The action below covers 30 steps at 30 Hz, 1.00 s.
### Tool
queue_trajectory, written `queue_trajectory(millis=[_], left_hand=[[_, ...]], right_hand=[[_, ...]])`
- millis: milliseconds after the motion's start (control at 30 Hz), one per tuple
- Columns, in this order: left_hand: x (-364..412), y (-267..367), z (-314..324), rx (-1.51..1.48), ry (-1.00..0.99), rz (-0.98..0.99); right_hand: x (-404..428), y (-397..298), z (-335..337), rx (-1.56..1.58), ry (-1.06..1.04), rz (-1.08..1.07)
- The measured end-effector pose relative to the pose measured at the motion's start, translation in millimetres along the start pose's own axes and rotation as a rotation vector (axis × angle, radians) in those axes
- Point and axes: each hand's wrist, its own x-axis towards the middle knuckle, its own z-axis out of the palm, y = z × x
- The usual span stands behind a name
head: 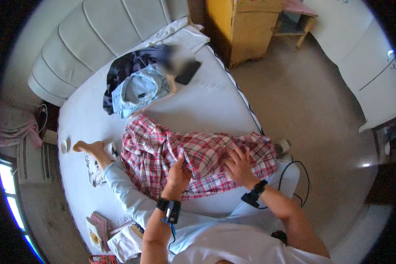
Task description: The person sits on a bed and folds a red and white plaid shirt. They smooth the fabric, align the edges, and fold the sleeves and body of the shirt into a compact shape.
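A red, white and dark plaid shirt [204, 148] lies spread across the mattress in front of me and partly over my legs. My left hand [179, 175] pinches the front edge of the shirt between thumb and fingers. Farther right, my right hand [239, 166] rests on the fabric with its fingers spread, palm down. Both wrists carry black strapped devices, the left one [171, 209] and the right one [254, 194]. The shirt's collar end is bunched toward the upper left, and part of its underside is hidden.
Beyond the shirt, a light blue denim garment [142, 87] lies on dark patterned cloth [128, 64], beside a black flat object [188, 73]. Folded clothes [127, 242] sit at lower left on the mattress [211, 112]. A black cable [307, 178] loops at right. A wooden cabinet [254, 36] stands beyond.
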Motion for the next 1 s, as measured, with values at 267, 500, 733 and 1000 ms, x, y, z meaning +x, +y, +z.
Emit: queue_trajectory(millis=[267,500,733,1000], left_hand=[[54.3,31.1,35.0,0.431,-0.038,0.022],[81.1,5.3,20.8,0.893,-0.315,0.406],[34.3,-9.7,-45.9,1.183,-0.150,0.168],[-42.1,-48.0,-86.4,1.979,-0.252,0.446]], right_hand=[[84.2,44.6,-64.3,0.302,-0.263,-0.085],[51.6,35.5,-35.3,-0.067,-0.347,-0.090],[78.4,91.4,-7.3,-0.040,-0.281,0.133],[112.8,191.7,-67.9,0.202,0.592,0.629]])
